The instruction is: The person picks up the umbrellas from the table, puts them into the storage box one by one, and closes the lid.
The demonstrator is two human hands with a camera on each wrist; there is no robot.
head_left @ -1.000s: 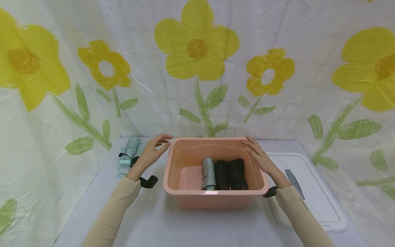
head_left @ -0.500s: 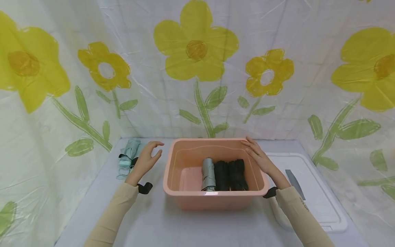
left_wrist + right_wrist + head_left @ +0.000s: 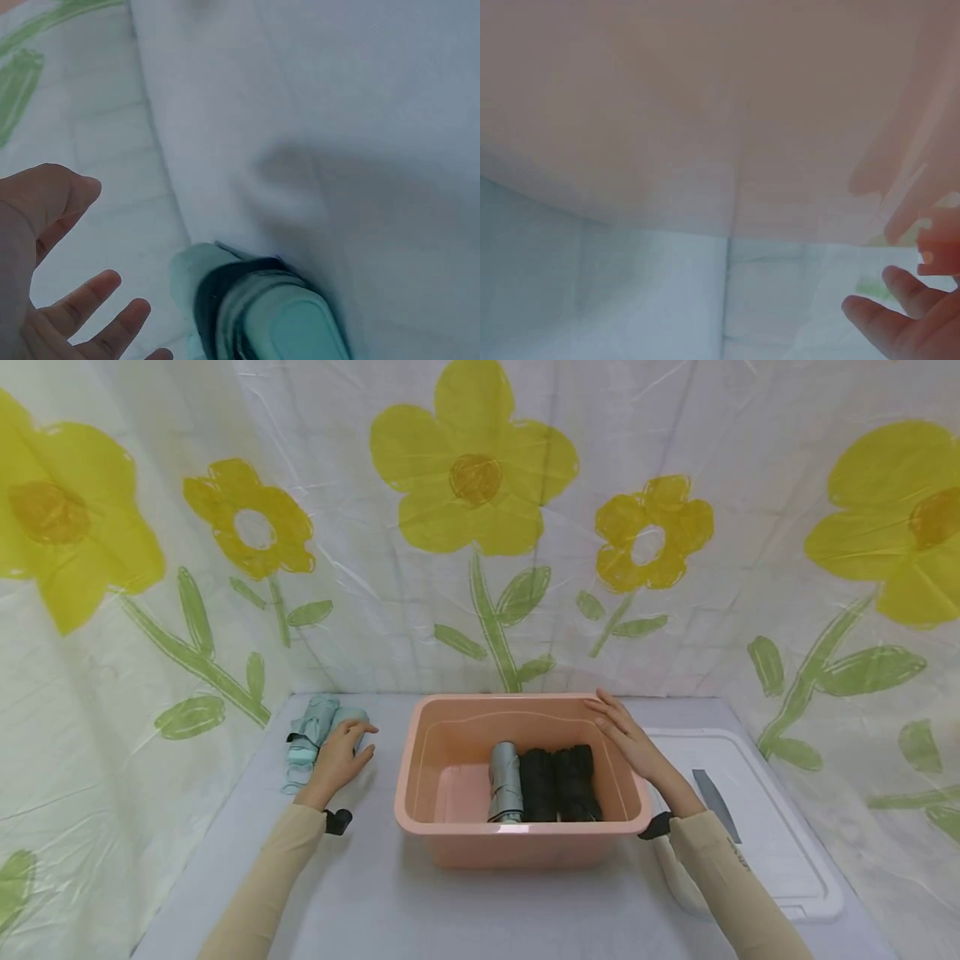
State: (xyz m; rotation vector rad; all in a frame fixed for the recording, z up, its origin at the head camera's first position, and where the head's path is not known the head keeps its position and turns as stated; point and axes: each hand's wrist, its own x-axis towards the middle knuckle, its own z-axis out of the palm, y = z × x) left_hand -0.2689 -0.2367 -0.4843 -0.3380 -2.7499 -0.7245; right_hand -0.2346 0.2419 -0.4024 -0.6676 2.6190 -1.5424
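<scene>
My left hand hovers with loosely bent fingers beside two mint-green folded umbrellas at the back left, partly hiding the right-hand one. In the left wrist view the thumb and fingers are spread apart, holding nothing, and a teal umbrella lies just beyond them, handle end toward the camera. On the right rim of a pink plastic bin rests my right hand, fingers extended over the edge. Inside the bin a silver-grey folded umbrella lies alongside two black folded umbrellas, filling the middle and right.
A white lid with a grey handle lies right of the bin, partly under the right forearm. Behind the table hangs a white curtain printed with yellow flowers. Each wrist wears a black strap.
My left hand has moved left and down, away from the bin's left rim to the mint-green umbrellas. The right hand has stayed on the rim.
</scene>
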